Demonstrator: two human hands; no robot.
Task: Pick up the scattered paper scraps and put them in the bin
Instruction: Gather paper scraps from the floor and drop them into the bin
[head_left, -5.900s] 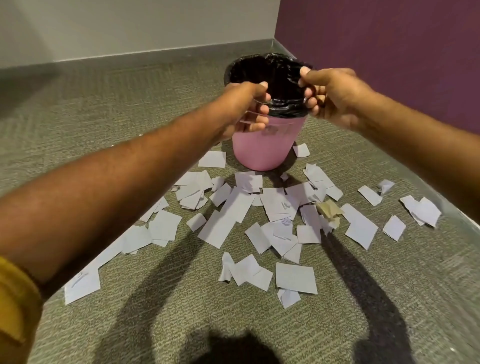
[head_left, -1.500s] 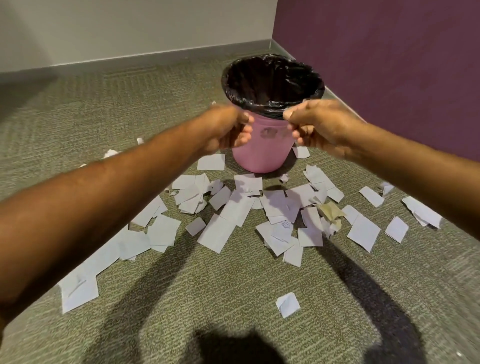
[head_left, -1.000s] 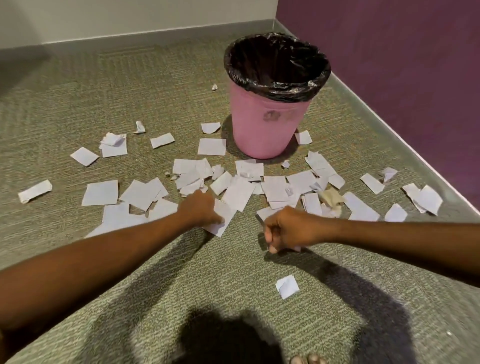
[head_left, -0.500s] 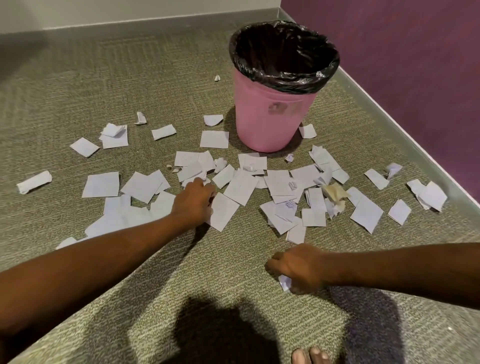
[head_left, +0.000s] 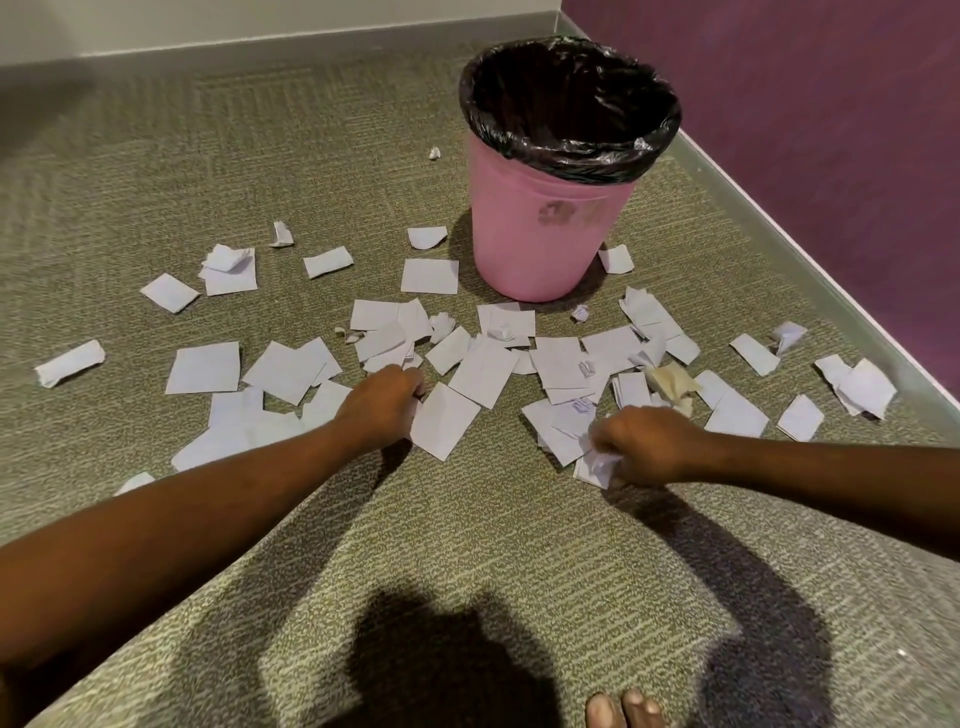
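Observation:
A pink bin with a black liner stands upright on the carpet near the corner. Several white paper scraps lie scattered in front of it and to both sides. My left hand rests on the carpet with its fingers closed on the edge of a white scrap. My right hand is closed around crumpled white scraps at the near edge of the pile. A crumpled tan scrap lies among the white ones.
A purple wall with a grey skirting runs along the right. A pale wall closes the far side. More scraps lie at the far left and far right. My toes show at the bottom edge.
Both hands came down from the bin's rim to the floor. The right hand picked up the lone near scrap, then moved forward to the pile. The left hand stays at the middle scraps.

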